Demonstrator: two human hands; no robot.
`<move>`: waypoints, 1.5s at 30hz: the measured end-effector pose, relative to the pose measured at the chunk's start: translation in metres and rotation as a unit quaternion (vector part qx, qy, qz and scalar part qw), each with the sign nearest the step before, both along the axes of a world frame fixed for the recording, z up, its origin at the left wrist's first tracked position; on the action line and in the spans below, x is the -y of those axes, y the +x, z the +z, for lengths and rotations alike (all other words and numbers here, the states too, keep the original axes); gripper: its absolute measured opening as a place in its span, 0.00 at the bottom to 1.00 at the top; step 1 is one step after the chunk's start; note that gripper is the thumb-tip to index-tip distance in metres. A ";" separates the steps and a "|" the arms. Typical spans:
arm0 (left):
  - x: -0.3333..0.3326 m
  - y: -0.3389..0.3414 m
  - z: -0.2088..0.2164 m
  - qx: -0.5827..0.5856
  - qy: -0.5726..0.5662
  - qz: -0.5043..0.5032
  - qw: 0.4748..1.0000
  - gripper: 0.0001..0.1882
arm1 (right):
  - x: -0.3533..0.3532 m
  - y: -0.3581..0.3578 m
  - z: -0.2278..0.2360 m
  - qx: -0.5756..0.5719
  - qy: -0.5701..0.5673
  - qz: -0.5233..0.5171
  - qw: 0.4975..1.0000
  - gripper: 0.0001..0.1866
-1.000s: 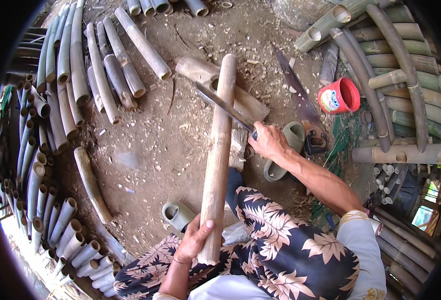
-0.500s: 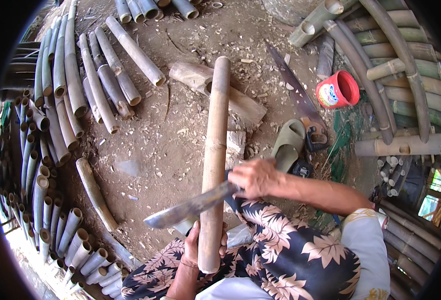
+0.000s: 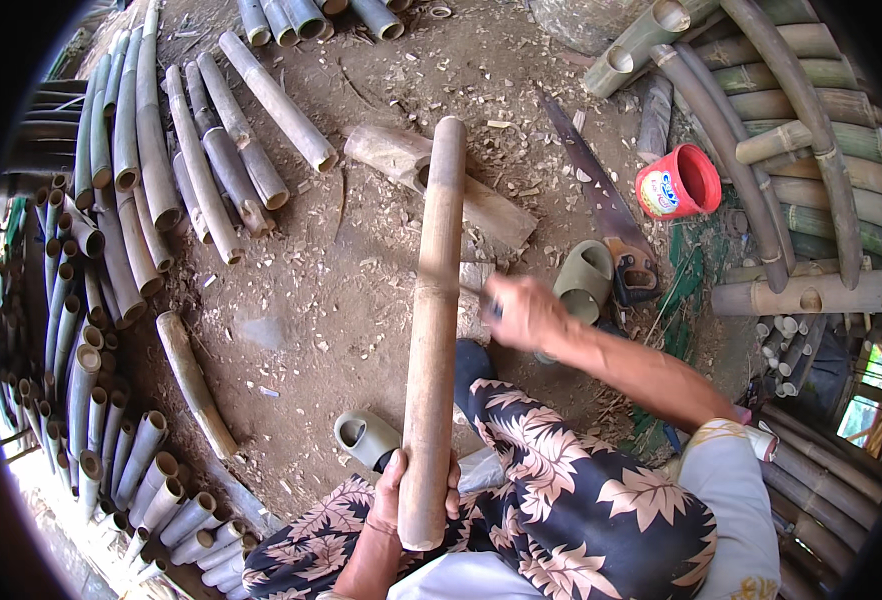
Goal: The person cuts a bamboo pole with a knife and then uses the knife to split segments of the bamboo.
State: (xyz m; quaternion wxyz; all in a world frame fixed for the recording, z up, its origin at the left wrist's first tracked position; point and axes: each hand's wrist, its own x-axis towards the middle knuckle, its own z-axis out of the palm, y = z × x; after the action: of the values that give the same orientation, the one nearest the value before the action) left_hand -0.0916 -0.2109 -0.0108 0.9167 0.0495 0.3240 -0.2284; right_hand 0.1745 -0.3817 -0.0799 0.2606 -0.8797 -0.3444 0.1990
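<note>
A length of bamboo [image 3: 433, 330] stands in front of me, tilted slightly to the right at its far end. My left hand [image 3: 389, 498] is wrapped round its lower part, thumb on the left side and fingertips showing on the right. Just right of the bamboo's middle, my right hand [image 3: 531, 315] is closed on the dark handle of a machete [image 3: 491, 306]. Motion smears this hand, and most of the blade cannot be made out, lying blurred or behind the bamboo. Beyond the bamboo, a notched wooden block [image 3: 491, 208] lies on the dirt floor.
A handsaw [image 3: 601, 185] and a red bucket [image 3: 678, 182] are at the right. Green slippers are on my feet, the left slipper [image 3: 364, 438] beside the bamboo. Cut bamboo pieces [image 3: 201, 385] lie at the left, and stacked poles [image 3: 811, 105] fill the right. Wood chips litter the floor.
My right hand has moved up and away with the machete, whose blade earlier lay across the lower bamboo. The left slipper has come into view. My left hand still grips the bamboo.
</note>
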 end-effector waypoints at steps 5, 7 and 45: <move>-0.003 -0.013 -0.012 -0.024 0.071 -0.047 0.996 0.40 | 0.000 0.003 0.010 0.082 -0.027 0.111 0.990 0.16; -0.005 -0.015 -0.016 -0.022 0.084 -0.066 0.994 0.40 | -0.008 0.017 0.013 0.020 -0.067 0.044 0.997 0.16; -0.010 0.002 -0.014 -0.019 0.043 -0.008 0.999 0.41 | -0.006 -0.026 0.012 0.060 0.060 0.134 0.987 0.11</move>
State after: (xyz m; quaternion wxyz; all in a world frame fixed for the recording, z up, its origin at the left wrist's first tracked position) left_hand -0.0898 -0.2007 -0.0244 0.9056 0.0868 0.3507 -0.2224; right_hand 0.1486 -0.3753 -0.0676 0.2624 -0.8187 -0.4859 0.1577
